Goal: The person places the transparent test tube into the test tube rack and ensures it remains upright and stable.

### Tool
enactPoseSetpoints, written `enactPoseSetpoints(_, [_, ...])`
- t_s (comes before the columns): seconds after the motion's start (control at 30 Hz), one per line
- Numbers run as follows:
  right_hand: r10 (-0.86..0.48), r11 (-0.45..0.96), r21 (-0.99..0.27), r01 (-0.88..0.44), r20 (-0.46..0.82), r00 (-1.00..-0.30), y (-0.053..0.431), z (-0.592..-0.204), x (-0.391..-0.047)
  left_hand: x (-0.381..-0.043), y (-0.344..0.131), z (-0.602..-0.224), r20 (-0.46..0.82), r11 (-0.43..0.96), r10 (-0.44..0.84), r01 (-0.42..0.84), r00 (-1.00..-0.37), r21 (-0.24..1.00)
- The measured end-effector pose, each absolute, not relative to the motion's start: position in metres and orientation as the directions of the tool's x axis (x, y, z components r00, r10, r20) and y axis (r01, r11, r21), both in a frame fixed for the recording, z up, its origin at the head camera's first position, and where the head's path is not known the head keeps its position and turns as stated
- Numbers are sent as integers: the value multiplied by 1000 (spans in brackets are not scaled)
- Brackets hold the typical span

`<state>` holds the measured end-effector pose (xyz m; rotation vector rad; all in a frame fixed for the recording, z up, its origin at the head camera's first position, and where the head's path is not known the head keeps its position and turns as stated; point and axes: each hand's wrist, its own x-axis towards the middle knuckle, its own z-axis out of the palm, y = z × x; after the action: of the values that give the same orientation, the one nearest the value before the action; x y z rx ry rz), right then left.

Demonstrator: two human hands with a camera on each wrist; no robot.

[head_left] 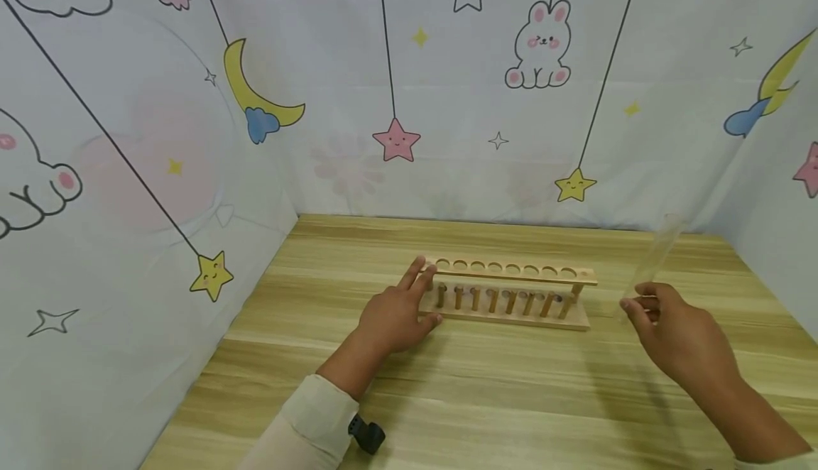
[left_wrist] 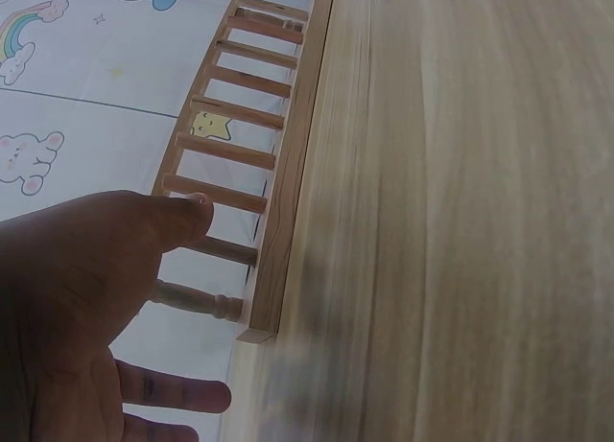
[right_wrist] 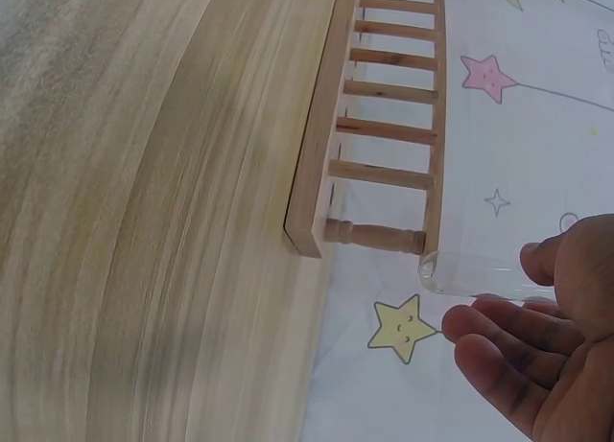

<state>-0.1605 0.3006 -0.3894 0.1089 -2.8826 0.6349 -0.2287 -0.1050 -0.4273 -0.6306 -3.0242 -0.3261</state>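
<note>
A wooden test tube rack (head_left: 505,321) stands on the table, with a row of round holes in its top bar and upright pegs below. My left hand (head_left: 393,317) is at the rack's left end, its fingers fairly straight by the top bar. In the left wrist view, the thumb of that hand (left_wrist: 86,269) lies in front of the rack (left_wrist: 288,193), and other fingers extend past its end. To the right of the rack, my right hand (head_left: 686,335) pinches a clear test tube (head_left: 656,253), tilted. Its rounded end (right_wrist: 432,274) shows near the rack's end post in the right wrist view.
The wood-grain table (head_left: 486,399) extends around the rack. White cloth walls (head_left: 447,179) printed with stars, moons and rabbits enclose the back and sides. A small black device (head_left: 367,434) sits at the left cuff.
</note>
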Motion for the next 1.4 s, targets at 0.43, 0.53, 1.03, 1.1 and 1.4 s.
enactPoseSetpoints(0.43, [-21, 907, -408, -107, 210, -977, 298, -388, -164, -228, -106, -426, 83, 895, 394, 403, -915, 190])
enactPoseSetpoints(0.53, [-19, 909, -403, -110, 224, -974, 297, -389, -164, -228, -106, -426, 84, 895, 394, 403, -915, 192])
enactPoseSetpoints(1.03, [-10, 914, -392, -110, 247, -969, 296, -390, -168, -228, -105, -426, 85, 894, 392, 401, -916, 202])
enactPoseSetpoints(1.1, [-8, 915, -389, -107, 247, -969, 296, -390, -169, -228, -105, -426, 83, 894, 390, 399, -917, 202])
enactPoseSetpoints(1.4, [-2, 917, -385, -102, 251, -968, 293, -389, -170, -229, -105, -428, 88, 892, 394, 404, -915, 205])
